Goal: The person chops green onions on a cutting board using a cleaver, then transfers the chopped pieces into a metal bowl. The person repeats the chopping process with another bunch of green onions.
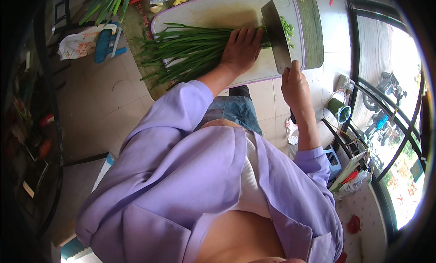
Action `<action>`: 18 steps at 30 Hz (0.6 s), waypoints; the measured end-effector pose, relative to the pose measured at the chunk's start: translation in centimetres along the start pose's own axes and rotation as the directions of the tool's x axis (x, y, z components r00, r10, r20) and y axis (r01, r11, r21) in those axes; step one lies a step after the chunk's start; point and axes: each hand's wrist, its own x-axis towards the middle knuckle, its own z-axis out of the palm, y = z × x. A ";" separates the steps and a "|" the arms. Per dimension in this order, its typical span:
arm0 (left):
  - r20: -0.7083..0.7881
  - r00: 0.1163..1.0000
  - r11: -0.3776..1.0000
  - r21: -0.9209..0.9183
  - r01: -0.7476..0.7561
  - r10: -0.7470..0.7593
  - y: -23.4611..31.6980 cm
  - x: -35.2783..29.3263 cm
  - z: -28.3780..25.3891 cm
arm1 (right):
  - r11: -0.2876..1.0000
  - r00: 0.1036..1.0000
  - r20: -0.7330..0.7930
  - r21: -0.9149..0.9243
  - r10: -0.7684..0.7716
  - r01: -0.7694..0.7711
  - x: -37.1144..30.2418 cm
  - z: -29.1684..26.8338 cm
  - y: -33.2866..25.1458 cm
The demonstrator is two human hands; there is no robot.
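Note:
A long bunch of garlic chives (190,43) lies across a white cutting board (209,11) with a purple rim. Its leafy ends hang past the board's left side. My left hand (241,49) presses down on the bunch near its right end, fingers curled over the stalks. In my right hand (296,88) is the handle of a cleaver (276,36). The broad blade stands across the right end of the chives, close to my left fingertips. Short chopped pieces (287,29) lie beyond the blade. Whether the edge touches the board is hidden.
The board rests on a greenish table (312,40). Past its far left corner are a garlic clove (156,9), a yellow ginger-like piece (180,0) and more long greens (111,4). A printed bag (79,43) sits left of the table. A bin (339,111) stands at right.

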 end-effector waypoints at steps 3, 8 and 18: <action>-0.021 1.000 0.999 0.037 0.014 -0.013 0.0 0.0 0.4 | 1.000 1.000 -0.007 0.009 -0.011 0.011 1.3 1.4 0.2; 0.003 1.000 1.000 0.012 0.008 -0.008 0.1 0.1 0.5 | 0.997 0.993 -0.090 0.021 0.072 -0.071 2.4 3.3 0.2; -0.071 0.997 0.999 -0.030 -0.036 0.034 -0.1 0.0 0.1 | 0.995 0.998 -0.049 0.089 0.043 -0.039 -0.7 -0.9 -0.3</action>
